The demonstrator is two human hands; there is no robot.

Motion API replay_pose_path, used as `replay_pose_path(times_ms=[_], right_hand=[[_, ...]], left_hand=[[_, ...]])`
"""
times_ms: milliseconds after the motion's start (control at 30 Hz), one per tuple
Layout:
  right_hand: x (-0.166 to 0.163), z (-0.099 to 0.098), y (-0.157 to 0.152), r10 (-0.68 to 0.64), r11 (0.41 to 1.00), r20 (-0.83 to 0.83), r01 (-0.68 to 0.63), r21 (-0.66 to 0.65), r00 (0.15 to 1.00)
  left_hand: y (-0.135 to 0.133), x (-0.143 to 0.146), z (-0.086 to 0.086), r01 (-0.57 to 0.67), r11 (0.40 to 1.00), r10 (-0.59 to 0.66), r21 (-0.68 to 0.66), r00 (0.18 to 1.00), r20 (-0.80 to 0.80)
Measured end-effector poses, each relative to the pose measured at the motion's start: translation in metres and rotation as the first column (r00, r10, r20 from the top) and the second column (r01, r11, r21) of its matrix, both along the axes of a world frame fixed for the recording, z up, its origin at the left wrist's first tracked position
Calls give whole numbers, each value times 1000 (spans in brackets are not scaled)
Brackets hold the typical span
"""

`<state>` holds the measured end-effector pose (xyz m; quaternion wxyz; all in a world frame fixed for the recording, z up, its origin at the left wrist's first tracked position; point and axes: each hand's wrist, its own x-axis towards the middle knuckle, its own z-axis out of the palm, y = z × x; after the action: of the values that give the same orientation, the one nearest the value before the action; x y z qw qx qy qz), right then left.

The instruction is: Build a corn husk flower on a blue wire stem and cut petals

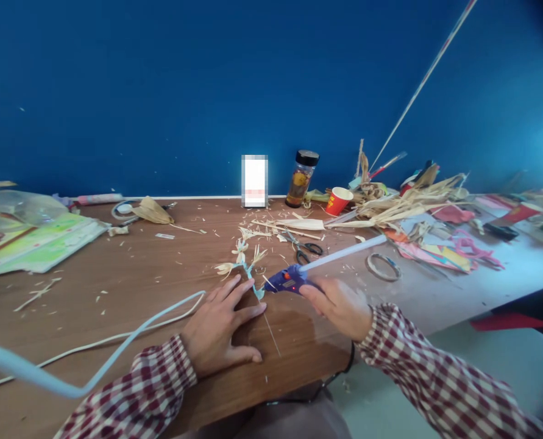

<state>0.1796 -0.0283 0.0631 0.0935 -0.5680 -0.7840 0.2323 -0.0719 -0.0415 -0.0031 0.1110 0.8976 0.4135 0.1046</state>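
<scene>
The brown table (134, 292) fills much of the lower half. Below centre, the left hand (219, 320) lies on it, fingers spread apart; farther right, the right hand (337, 305) is clamped round the glue gun (287, 280). Near centre, at the left fingertips, lies the flower spray (242, 264), its wire (272, 335) pointing toward the bottom.

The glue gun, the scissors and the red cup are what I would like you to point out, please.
Glue gun (289, 280), head view: the side of its blue body.
Scissors (298, 246), head view: the inner end of the black handles.
Red cup (339, 202), head view: its side wall.
</scene>
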Motion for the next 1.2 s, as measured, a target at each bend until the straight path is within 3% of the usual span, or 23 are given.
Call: replay_pose_path(times_ms=[400,633,833,900,1000,1067,1133,1200], right_hand=[[10,4,-2,-27,998,-53,30,55,998],[-5,-13,-4,-3,998,-55,7,69,998],[23,-6,-8,-119,983,-129,135,124,984],[46,-6,-10,-194,944,-107,215,250,975],[92,-17,-10,-371,821,19,318,473,928],[124,-29,-8,-505,746,141,348,568,852],[151,-41,-4,-613,702,251,371,608,749],[170,-52,-1,-659,702,328,394,594,677]], left_hand=[[-3,5,-3,-52,998,52,24,998,26],[-3,5,-3,-52,998,50,43,998,37],[-3,4,-1,-53,998,53,29,998,22],[-3,5,-1,-53,998,51,45,998,32],[-4,5,-4,-75,993,70,96,996,56],[-4,5,-8,-74,989,64,131,995,79],[-3,5,-11,-79,984,64,162,993,95],[-2,5,-13,-79,980,60,185,993,103]])
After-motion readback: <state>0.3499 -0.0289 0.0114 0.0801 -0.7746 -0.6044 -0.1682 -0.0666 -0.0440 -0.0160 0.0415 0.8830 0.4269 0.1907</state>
